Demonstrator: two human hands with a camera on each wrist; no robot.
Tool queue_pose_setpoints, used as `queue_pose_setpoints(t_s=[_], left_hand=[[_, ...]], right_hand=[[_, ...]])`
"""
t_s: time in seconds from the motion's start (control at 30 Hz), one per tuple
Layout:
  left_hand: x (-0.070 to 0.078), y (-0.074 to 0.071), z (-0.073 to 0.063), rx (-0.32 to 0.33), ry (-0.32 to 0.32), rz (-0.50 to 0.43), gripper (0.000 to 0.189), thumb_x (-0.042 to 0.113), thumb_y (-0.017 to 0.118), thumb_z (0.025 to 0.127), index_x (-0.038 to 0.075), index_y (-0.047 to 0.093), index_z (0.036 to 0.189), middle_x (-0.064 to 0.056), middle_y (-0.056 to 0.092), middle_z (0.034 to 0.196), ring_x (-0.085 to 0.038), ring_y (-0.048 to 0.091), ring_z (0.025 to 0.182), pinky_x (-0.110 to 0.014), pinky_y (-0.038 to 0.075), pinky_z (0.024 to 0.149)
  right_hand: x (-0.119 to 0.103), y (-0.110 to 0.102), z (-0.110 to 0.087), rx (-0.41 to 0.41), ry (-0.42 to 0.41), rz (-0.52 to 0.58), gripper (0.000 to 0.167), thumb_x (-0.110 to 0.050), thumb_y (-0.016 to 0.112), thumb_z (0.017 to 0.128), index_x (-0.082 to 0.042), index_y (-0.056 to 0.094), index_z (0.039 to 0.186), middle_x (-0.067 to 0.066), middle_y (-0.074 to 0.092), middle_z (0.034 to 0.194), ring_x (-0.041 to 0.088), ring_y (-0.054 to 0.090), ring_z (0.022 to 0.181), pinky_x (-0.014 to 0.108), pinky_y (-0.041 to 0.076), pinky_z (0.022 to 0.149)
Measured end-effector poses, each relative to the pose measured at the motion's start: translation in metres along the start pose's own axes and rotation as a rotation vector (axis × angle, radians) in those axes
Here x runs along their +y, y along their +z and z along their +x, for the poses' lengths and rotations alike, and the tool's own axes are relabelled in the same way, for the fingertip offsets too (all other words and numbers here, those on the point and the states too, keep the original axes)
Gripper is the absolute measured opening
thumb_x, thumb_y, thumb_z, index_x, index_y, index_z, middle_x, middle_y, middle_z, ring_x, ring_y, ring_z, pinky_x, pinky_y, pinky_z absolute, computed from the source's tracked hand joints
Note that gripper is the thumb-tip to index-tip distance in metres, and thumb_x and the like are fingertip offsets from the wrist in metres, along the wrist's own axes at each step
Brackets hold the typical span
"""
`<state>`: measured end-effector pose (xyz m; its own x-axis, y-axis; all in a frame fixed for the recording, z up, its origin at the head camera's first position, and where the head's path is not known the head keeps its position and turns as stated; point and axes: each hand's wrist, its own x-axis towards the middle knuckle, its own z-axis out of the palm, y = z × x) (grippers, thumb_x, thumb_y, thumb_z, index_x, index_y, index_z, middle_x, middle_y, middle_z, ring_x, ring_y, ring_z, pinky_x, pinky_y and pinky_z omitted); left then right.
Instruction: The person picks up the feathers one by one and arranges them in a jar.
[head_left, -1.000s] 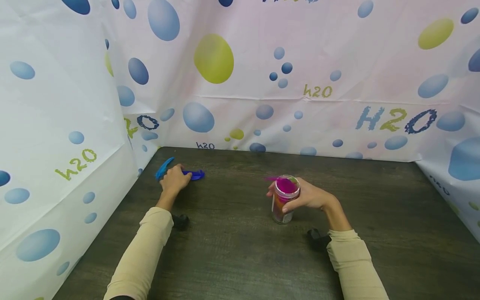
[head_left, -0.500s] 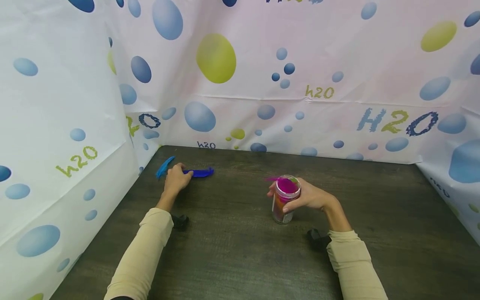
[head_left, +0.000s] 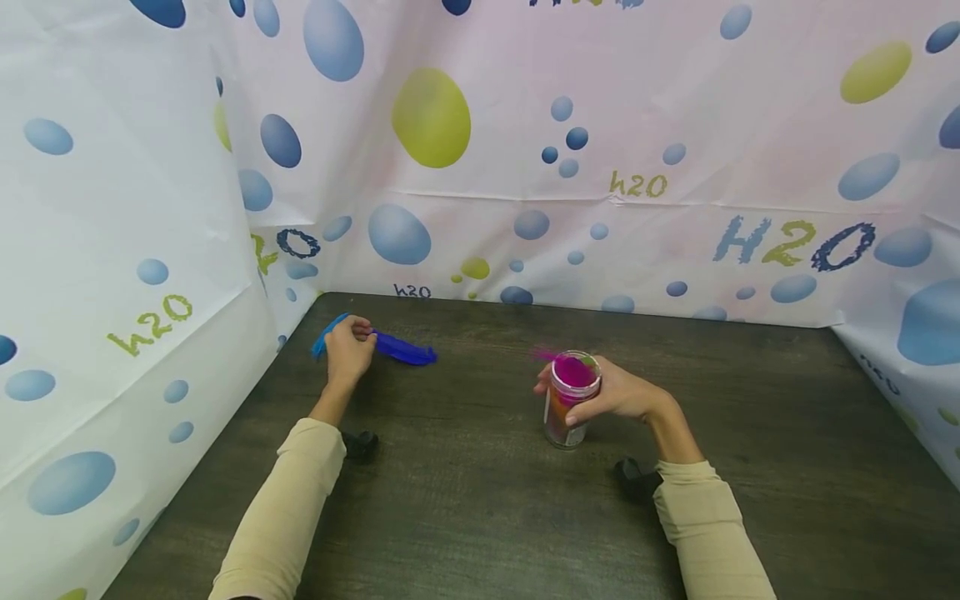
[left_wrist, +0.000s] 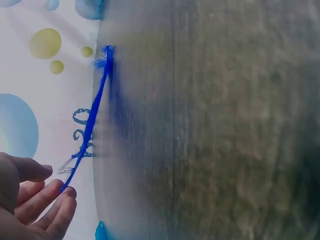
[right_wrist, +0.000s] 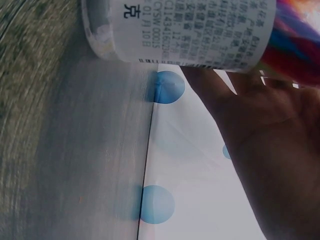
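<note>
My left hand [head_left: 348,350], at the far left of the table, pinches a dark blue feather [head_left: 405,349] by its quill end. In the left wrist view the feather [left_wrist: 90,125] stretches away from the fingertips, its tip close to the table. A light blue feather [head_left: 321,342] lies just beyond the left hand, partly hidden by it. Right of centre, my right hand [head_left: 618,390] grips a clear jar [head_left: 558,429] standing upright, without a lid. Magenta and other coloured feathers fill it, and a magenta feather [head_left: 546,355] pokes out over the rim. A printed label [right_wrist: 190,30] wraps the jar.
The dark wooden table [head_left: 480,517] runs back to a white patterned sheet [head_left: 510,150] hung behind it and along both sides. Black wrist devices [head_left: 362,446] hang under both forearms.
My left hand has picked up the dark blue feather by its end; the feather has slid rightward and swung out from under the fingers. The right hand and jar have stayed put.
</note>
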<state>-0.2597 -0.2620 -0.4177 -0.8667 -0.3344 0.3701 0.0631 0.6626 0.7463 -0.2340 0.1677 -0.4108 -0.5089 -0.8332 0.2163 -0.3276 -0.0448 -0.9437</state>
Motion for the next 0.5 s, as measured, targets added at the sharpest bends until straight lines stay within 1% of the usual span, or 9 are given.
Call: queue_pose_setpoints(t_s=[0.07, 0.13, 0.17, 0.2, 0.27, 0.33, 0.4, 0.5], left_hand=[[0.001, 0.000, 0.000, 0.007, -0.015, -0.012, 0.017, -0.007, 0.065, 0.094, -0.014, 0.067, 0.110, -0.031, 0.072, 0.107, -0.043, 0.071, 0.100, -0.052, 0.058, 0.091], [0.002, 0.001, 0.001, 0.014, -0.022, -0.028, 0.017, -0.007, 0.066, 0.094, -0.014, 0.067, 0.109, -0.031, 0.072, 0.107, -0.042, 0.071, 0.099, -0.050, 0.058, 0.090], [0.003, 0.001, 0.001, 0.020, -0.023, -0.043, 0.017, -0.006, 0.067, 0.094, -0.014, 0.067, 0.109, -0.030, 0.072, 0.106, -0.042, 0.071, 0.099, -0.047, 0.059, 0.088], [0.004, 0.001, 0.001, 0.025, -0.024, -0.062, 0.017, -0.006, 0.068, 0.094, -0.014, 0.068, 0.109, -0.030, 0.072, 0.106, -0.041, 0.072, 0.098, -0.039, 0.060, 0.085], [0.007, 0.002, 0.000, 0.041, -0.020, -0.108, 0.016, -0.006, 0.070, 0.093, -0.013, 0.068, 0.107, -0.030, 0.073, 0.104, -0.040, 0.072, 0.095, -0.023, 0.058, 0.078], [0.010, 0.003, -0.001, 0.061, -0.013, -0.168, 0.017, -0.006, 0.074, 0.091, -0.012, 0.068, 0.106, -0.029, 0.073, 0.102, -0.033, 0.072, 0.087, -0.011, 0.053, 0.071], [0.013, 0.004, -0.001, 0.078, -0.007, -0.227, 0.018, -0.008, 0.076, 0.089, -0.012, 0.068, 0.104, -0.030, 0.073, 0.099, -0.020, 0.070, 0.079, -0.004, 0.047, 0.066], [0.018, 0.003, -0.002, 0.095, 0.002, -0.299, 0.020, -0.011, 0.077, 0.086, -0.013, 0.068, 0.103, -0.030, 0.073, 0.098, -0.002, 0.063, 0.071, -0.006, 0.050, 0.067]], right_hand=[[-0.001, 0.000, 0.000, 0.001, 0.005, 0.007, 0.059, -0.005, 0.082, 0.087, 0.011, 0.053, 0.135, 0.040, 0.058, 0.131, 0.031, 0.064, 0.124, 0.033, 0.053, 0.104], [-0.002, 0.001, 0.000, 0.003, 0.006, 0.010, 0.059, -0.006, 0.083, 0.087, 0.010, 0.053, 0.135, 0.040, 0.058, 0.131, 0.034, 0.064, 0.124, 0.034, 0.053, 0.104], [-0.002, 0.001, 0.000, 0.002, 0.005, 0.008, 0.058, -0.006, 0.083, 0.087, 0.009, 0.054, 0.135, 0.040, 0.058, 0.131, 0.037, 0.063, 0.123, 0.034, 0.053, 0.103], [-0.002, 0.001, 0.001, 0.001, 0.004, 0.007, 0.058, -0.006, 0.083, 0.087, 0.009, 0.054, 0.135, 0.040, 0.058, 0.131, 0.040, 0.062, 0.124, 0.034, 0.053, 0.104], [-0.001, 0.001, 0.001, -0.001, 0.004, 0.001, 0.058, -0.007, 0.083, 0.087, 0.008, 0.054, 0.135, 0.039, 0.059, 0.131, 0.044, 0.060, 0.124, 0.035, 0.053, 0.104], [-0.001, 0.000, 0.000, -0.002, 0.002, -0.005, 0.057, -0.006, 0.083, 0.087, 0.008, 0.055, 0.134, 0.039, 0.059, 0.131, 0.044, 0.060, 0.123, 0.035, 0.053, 0.104], [0.000, 0.000, 0.000, -0.002, 0.001, -0.005, 0.057, -0.006, 0.083, 0.087, 0.008, 0.055, 0.134, 0.040, 0.058, 0.130, 0.041, 0.061, 0.123, 0.035, 0.053, 0.104], [-0.001, 0.001, 0.000, -0.001, 0.002, 0.001, 0.056, -0.005, 0.082, 0.087, 0.009, 0.054, 0.134, 0.040, 0.058, 0.130, 0.031, 0.064, 0.122, 0.035, 0.053, 0.104]])
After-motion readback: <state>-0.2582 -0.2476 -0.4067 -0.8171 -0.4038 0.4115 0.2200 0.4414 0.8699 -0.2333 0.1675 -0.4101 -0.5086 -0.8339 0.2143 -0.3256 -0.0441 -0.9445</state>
